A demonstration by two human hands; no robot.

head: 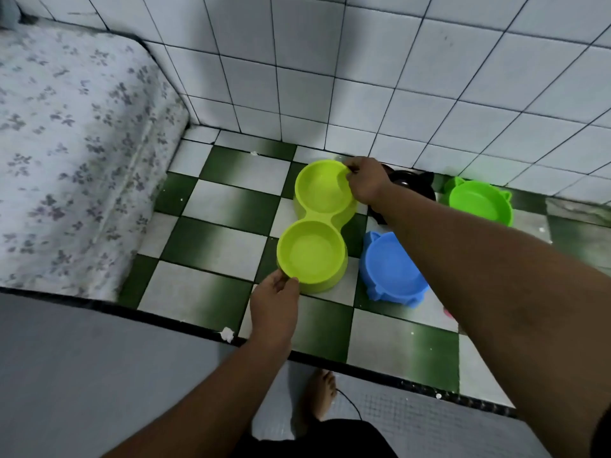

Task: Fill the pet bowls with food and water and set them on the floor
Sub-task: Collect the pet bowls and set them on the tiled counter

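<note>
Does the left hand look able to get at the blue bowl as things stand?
Likely not yet: the left hand grips the yellow-green double bowl at its near rim, and the right forearm partly covers the blue bowl.

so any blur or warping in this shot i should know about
Head view: the wide lens bows the grout lines of the wall tiles; light is soft and flat, no hard glare on the double bowl; the green floor tiles smear into the white ones; the left hand and right hand gripping its rim read clearly.
</note>
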